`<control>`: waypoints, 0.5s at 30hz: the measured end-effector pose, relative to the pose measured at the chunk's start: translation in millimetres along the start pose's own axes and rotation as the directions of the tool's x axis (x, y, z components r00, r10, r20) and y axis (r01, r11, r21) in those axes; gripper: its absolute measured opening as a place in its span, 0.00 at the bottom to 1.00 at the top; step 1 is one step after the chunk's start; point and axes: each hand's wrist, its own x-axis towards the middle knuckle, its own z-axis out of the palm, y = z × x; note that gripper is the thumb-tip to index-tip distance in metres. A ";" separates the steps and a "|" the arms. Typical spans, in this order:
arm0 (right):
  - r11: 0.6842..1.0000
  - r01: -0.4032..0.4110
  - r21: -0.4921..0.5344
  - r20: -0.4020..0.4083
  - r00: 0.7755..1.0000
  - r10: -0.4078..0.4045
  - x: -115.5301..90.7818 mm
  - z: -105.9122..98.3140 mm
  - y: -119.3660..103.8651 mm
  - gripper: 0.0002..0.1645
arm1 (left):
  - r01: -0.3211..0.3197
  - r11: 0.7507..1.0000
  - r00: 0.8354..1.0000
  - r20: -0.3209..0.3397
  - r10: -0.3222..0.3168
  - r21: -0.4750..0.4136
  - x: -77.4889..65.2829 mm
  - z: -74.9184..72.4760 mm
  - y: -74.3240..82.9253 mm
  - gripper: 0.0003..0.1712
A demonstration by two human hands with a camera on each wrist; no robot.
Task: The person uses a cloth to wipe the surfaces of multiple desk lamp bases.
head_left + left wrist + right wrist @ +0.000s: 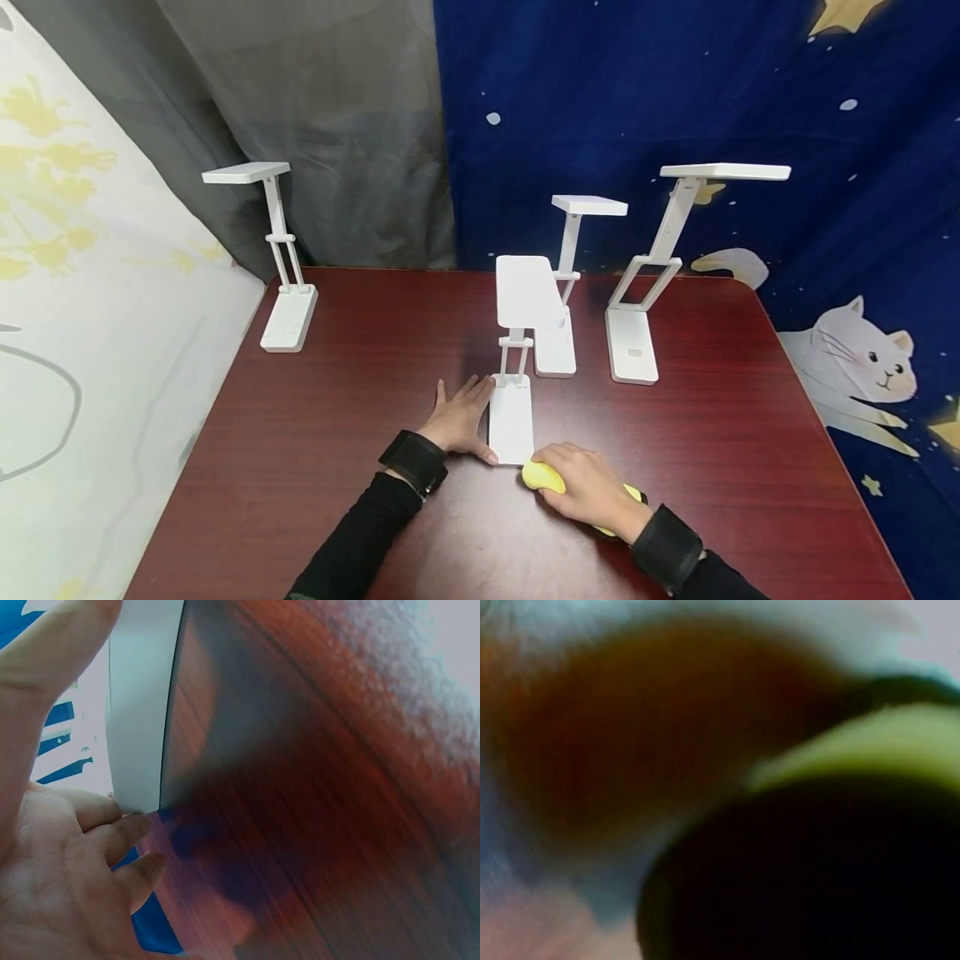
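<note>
Left hand (454, 423): we see it spread, touching the left side of the near lamp's (512, 421) base.
Right hand (588, 483): we find its fingers curled round a yellow-and-black tool (543, 477), just beside the base's near right corner.
Near lamp: white, upright at the desk's (375, 358) middle.
Far lamps: we count three, a left lamp (289, 320), a middle lamp (555, 348) and a right lamp (632, 347).

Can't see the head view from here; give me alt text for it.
A person's left hand touches the base of the nearest white desk lamp, while the right hand grips a yellow object close by. Three more white lamps stand farther back on the dark red table.
</note>
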 end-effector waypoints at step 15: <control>0.953 -0.297 0.058 -0.142 0.942 0.303 67.0 -10.8 44.1 0.26 | 0.007 1.000 1.000 -0.002 -0.007 0.005 -0.5 2.5 -0.8 0.78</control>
